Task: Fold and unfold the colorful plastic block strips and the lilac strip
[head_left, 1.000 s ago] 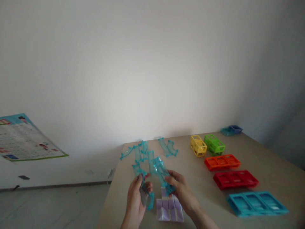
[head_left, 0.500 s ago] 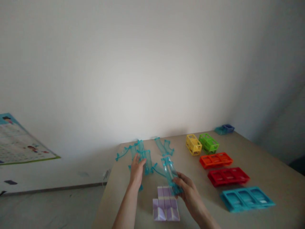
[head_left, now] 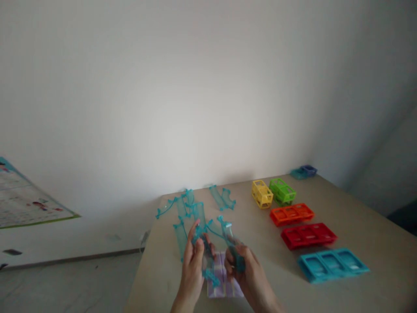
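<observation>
Above the tabletop point(head_left: 276, 269) the left hand point(head_left: 192, 265) is closed around a teal track point(head_left: 208, 274) and the right hand point(head_left: 244, 271) around a second track point(head_left: 228, 232) (both just over the purple blocks point(head_left: 228, 289)).

A plain white wall point(head_left: 208, 87) rises beyond the left hand point(head_left: 192, 269), brightest straight ahead and greying toward the corner far to the right of the right hand point(head_left: 250, 278). The beige worktop point(head_left: 358, 226) butts against it. Left of the left hand lie grey floor point(head_left: 65, 282), a dark skirting strip point(head_left: 81, 255) and a printed poster point(head_left: 29, 204) low down
</observation>
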`<state>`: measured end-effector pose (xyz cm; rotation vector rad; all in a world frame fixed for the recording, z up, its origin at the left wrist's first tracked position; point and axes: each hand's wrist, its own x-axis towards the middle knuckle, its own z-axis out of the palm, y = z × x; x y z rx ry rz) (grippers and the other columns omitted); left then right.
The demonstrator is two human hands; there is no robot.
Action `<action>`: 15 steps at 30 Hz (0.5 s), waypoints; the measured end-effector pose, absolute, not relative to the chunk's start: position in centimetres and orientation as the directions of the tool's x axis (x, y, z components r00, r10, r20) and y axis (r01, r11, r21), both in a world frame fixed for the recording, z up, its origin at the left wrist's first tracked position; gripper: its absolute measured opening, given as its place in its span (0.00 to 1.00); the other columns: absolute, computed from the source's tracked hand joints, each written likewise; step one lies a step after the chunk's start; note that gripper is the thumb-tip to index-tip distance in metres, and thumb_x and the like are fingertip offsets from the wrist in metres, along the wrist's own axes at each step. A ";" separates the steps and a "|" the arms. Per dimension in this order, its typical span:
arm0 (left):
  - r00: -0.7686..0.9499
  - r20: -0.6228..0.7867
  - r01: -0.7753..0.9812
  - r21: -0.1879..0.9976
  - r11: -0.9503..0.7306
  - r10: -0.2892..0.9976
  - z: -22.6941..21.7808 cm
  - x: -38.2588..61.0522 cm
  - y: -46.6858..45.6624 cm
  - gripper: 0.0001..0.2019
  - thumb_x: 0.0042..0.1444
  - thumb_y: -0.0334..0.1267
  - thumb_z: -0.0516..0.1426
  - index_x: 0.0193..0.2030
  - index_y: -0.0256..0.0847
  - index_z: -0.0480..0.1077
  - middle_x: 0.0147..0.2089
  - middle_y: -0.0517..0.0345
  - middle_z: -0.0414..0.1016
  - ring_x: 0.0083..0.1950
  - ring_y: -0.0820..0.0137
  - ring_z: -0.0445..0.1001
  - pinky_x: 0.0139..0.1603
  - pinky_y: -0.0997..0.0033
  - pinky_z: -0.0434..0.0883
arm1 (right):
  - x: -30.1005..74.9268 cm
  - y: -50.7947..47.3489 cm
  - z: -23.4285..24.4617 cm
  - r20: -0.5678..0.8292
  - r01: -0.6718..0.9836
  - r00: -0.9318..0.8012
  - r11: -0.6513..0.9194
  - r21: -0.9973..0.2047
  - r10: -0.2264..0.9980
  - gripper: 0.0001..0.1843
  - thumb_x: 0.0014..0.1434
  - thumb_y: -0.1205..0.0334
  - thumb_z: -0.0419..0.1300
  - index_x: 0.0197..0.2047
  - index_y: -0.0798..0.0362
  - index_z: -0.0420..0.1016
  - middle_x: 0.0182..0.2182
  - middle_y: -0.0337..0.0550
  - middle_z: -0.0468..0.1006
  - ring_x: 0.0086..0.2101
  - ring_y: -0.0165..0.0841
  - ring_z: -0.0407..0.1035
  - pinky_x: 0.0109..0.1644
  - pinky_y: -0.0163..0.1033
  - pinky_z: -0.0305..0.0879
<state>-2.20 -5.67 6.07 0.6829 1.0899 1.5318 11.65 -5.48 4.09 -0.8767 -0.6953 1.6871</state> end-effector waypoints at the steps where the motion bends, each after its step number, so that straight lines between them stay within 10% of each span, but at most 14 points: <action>1: -0.246 -0.096 -0.402 0.916 -0.011 0.964 6.3 -2.4 -5.7 0.33 0.53 0.50 0.63 0.64 0.48 0.62 0.46 0.52 0.78 0.58 0.57 0.71 0.52 0.64 0.72 | 11.7 -5.6 4.2 -0.197 -0.517 -0.129 -0.236 -0.823 0.972 0.27 0.56 0.43 0.58 0.49 0.56 0.75 0.22 0.36 0.68 0.21 0.30 0.62 0.22 0.34 0.62; 7: -0.303 0.118 -0.068 0.987 -0.145 0.946 7.2 -2.1 -5.9 0.24 0.53 0.44 0.64 0.57 0.47 0.72 0.63 0.53 0.69 0.68 0.61 0.59 0.66 0.71 0.57 | 11.4 -6.6 3.8 0.057 -0.145 -0.148 0.035 -0.989 0.987 0.34 0.55 0.46 0.64 0.62 0.51 0.67 0.54 0.51 0.75 0.52 0.45 0.68 0.57 0.47 0.64; 15: -0.288 0.102 -0.046 0.992 -0.120 0.952 6.9 -1.4 -6.4 0.18 0.53 0.46 0.64 0.49 0.43 0.77 0.53 0.48 0.77 0.57 0.59 0.71 0.60 0.70 0.62 | 12.3 -7.4 4.3 0.082 -0.023 -0.214 0.079 -0.997 0.973 0.34 0.60 0.47 0.60 0.66 0.48 0.61 0.60 0.51 0.70 0.58 0.47 0.64 0.62 0.52 0.59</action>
